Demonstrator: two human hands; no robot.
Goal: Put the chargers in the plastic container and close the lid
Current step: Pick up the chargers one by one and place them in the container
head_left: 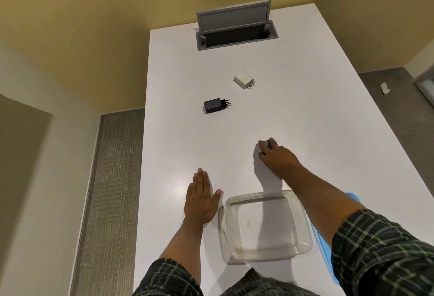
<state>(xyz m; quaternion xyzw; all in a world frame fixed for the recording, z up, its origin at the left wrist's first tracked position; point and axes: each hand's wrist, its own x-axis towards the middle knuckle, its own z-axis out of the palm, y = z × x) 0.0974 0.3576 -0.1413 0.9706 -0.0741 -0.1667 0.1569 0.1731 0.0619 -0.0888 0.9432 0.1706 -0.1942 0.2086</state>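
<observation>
A clear plastic container (265, 226) stands open and empty near the front edge of the white table (183, 145). Its blue lid (328, 251) lies to the right, mostly under my right forearm. A black charger (214, 105) lies farther back, prongs pointing right. Beyond it sits a white charger (244, 79). My right hand (276, 157) is closed around a small dark charger (266, 143) on the table, which is mostly hidden by my fingers. My left hand (200, 198) lies flat on the table, palm down, left of the container, holding nothing.
A grey cable hatch (236, 28) stands open at the far end of the table. The table's left edge runs along a grey carpet strip. A white scrap (384, 88) lies on the floor to the right.
</observation>
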